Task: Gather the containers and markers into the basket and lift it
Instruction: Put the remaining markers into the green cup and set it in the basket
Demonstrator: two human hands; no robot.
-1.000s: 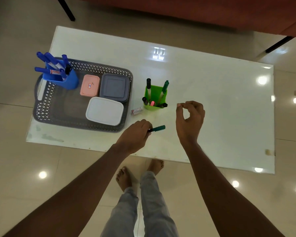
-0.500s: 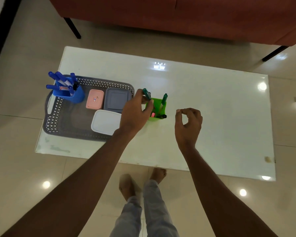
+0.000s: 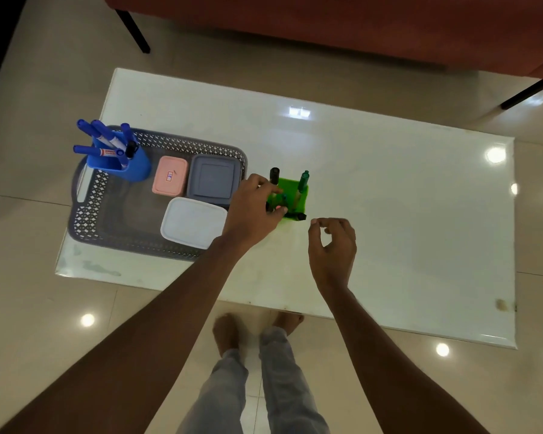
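A glossy white rectangular surface (image 3: 389, 198) with rounded corners carries everything. At its left end sits a grey plastic basket (image 3: 85, 220), shallow and rectangular, with lattice-pierced walls and a handle slot in its left wall. In the basket's far left corner stands a blue plastic pen holder (image 3: 132, 166) with smooth sides, bristling with blue-capped markers (image 3: 102, 133) that lean outward. Beside it lie a small pink rectangular lidded container (image 3: 170, 176) and a grey square lidded container (image 3: 213, 180), side by side. A white rectangular lidded container (image 3: 192, 222) with rounded corners rests nearer the person.

Just right of the basket, on the bare surface, stands a bright green translucent square pen holder (image 3: 287, 186). A black-capped marker (image 3: 274, 175) and a green-capped marker (image 3: 303, 180) stick up from it.

The left hand (image 3: 251, 211) reaches over the basket's right end, fingers bent down at the green holder's near-left side. Whether they pinch a marker cannot be told. The right hand (image 3: 334, 249) hovers just beside the holder's near-right corner, fingers loosely curled, thumb and forefinger tips slightly apart, holding nothing.
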